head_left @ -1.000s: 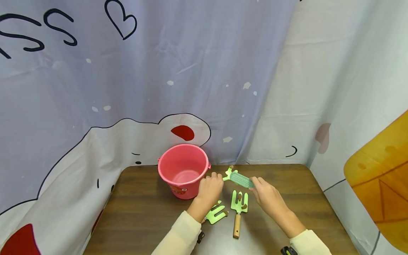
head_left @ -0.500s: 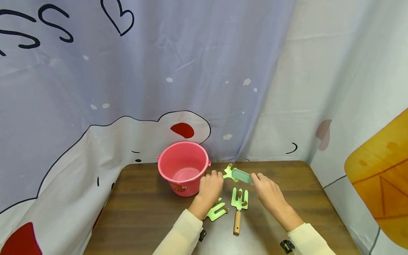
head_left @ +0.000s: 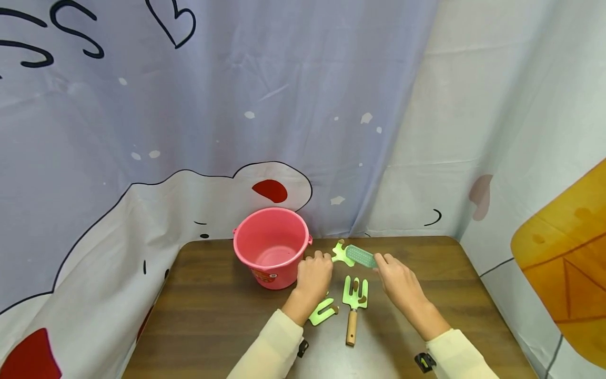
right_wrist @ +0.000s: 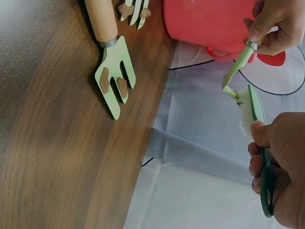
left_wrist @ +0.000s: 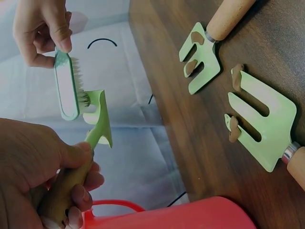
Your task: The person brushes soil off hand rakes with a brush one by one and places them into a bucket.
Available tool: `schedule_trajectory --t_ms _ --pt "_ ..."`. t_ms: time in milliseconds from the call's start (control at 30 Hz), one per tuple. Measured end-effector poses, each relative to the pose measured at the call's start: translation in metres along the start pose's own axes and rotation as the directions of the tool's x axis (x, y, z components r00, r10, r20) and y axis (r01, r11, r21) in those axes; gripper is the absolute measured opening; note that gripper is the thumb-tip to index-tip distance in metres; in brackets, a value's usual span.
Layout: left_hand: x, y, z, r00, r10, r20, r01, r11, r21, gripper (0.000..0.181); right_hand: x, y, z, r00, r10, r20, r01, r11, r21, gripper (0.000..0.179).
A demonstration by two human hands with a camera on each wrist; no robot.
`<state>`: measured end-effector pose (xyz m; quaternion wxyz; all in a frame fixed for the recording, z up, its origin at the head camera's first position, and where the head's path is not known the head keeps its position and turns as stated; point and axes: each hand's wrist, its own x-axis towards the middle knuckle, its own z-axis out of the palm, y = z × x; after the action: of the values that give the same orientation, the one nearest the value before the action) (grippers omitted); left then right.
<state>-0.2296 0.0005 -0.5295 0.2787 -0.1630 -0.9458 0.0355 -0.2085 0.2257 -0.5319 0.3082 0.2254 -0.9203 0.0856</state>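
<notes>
My left hand [head_left: 314, 277] grips the wooden handle [left_wrist: 66, 191] of a small light-green garden hand rake [left_wrist: 99, 119], its head raised above the table. A brown lump [head_left: 341, 241] shows on the head's far edge. In my right hand [head_left: 400, 284] is a green scrub brush [head_left: 361, 256], pinched by its handle. Its pale bristles [right_wrist: 246, 112] meet the rake's head in both wrist views. Below, on the table, lies a green garden fork [head_left: 355, 292] with a wooden handle and brown lumps on its tines. A second green fork [head_left: 323, 311] lies partly hidden behind my left forearm.
A pink bucket [head_left: 272, 247] stands on the wooden table [head_left: 218, 321] to the left of my left hand. Behind the table's far edge hangs a printed curtain [head_left: 303, 105]. Brown lumps [left_wrist: 234, 129] also cling to the second fork's tines.
The brush has shifted slightly right along the rake's head, uncovering more of it. My left hand keeps its grip on the rake with little movement. The head view has tipped slightly upward.
</notes>
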Motion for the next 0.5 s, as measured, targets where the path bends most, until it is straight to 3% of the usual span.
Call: schedule_trajectory --t_ms 233,500 --pt "-0.0004 0.0014 -0.0015 1.0 -0.013 -0.001 0.013 1.0 0.004 0.007 -0.0002 0.0 -0.0019 0.999 0.028 0.019 -0.028 0.999 0.025 0.033" --pt "0.0009 0.0005 -0.0036 0.999 -0.022 0.033 0.022 1.0 -0.007 0.005 0.0005 0.0014 -0.0021 1.0 0.01 -0.02 -0.01 1.0 0.019 0.031"
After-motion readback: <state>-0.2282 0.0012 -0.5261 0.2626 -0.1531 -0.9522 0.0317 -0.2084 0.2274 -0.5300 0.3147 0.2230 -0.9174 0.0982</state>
